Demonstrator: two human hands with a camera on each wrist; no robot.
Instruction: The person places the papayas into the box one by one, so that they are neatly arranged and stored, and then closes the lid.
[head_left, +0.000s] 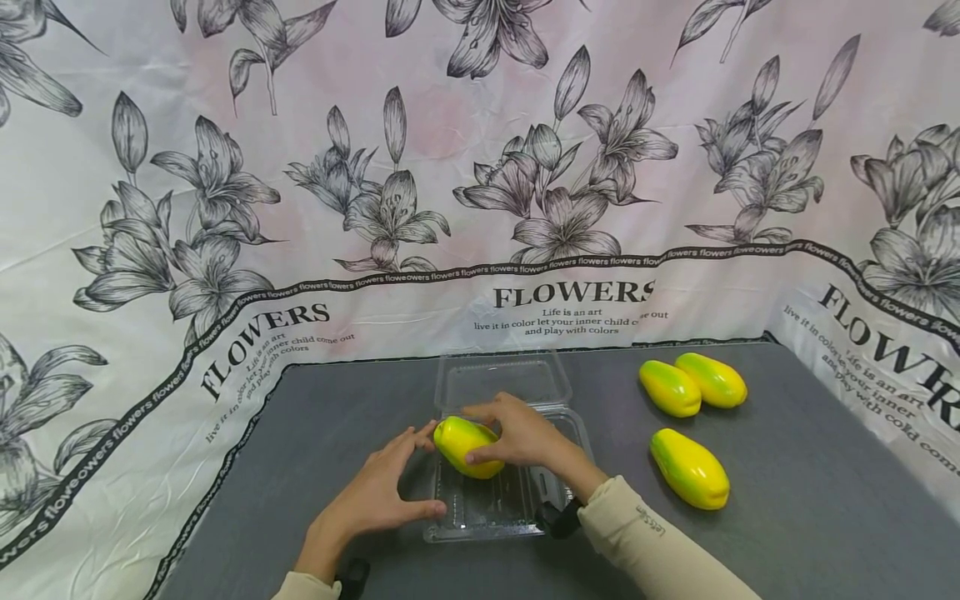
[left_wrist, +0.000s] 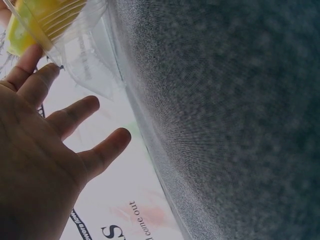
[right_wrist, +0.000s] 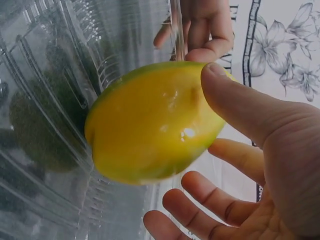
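A glossy yellow-green papaya [head_left: 467, 448] is over the base of a hinged clear plastic box [head_left: 480, 532], tilted in the right wrist view. My right hand [head_left: 517, 432] pinches it between thumb and index finger, with the other fingers spread below in the right wrist view. The left hand [head_left: 382, 492] is at the box's left side, fingers extended and thumb apart. Its fingertips are close to the papaya's greener end; whether they touch it I cannot tell. In the left wrist view, the box wall partly covers the papaya [left_wrist: 55, 20].
To the right on the grey table [head_left: 337, 417] lie two papayas side by side, one papaya [head_left: 670, 388] and another papaya [head_left: 712, 380]. A third papaya [head_left: 690, 469] lies nearer. The box's raised lid [head_left: 502, 382] is behind its base. A flower-printed cloth [head_left: 420, 317] hangs behind.
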